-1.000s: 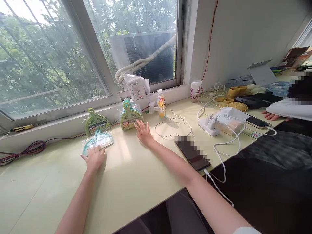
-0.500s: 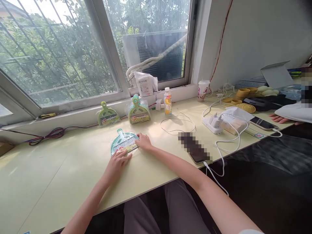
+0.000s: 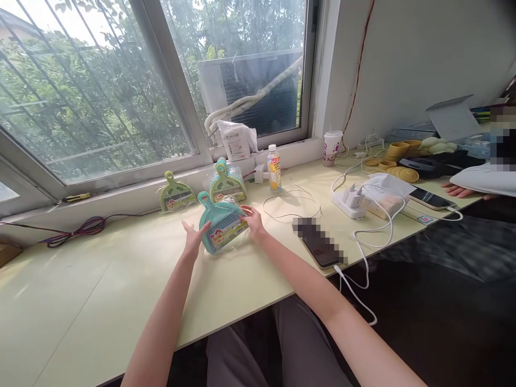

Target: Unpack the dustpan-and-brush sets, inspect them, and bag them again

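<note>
My left hand [image 3: 192, 239]: fingers spread pretty wide, thumb against the teal dustpan [image 3: 223, 226]
My right hand [image 3: 255, 222]: fingers gripping its other side
Dustpan spot: tilted up between both, near the green stack [image 3: 228, 186]

Forward-down head view over hands [image 3: 193, 237]

Bare left hand [image 3: 193, 238] and right hand [image 3: 255, 222], bare forearms [image 3: 176, 293], plain dark greyish trousers [image 3: 301, 346].

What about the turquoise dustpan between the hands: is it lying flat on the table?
No, the turquoise dustpan is tilted up, with the left hand at one side and the right hand at the other.
</note>
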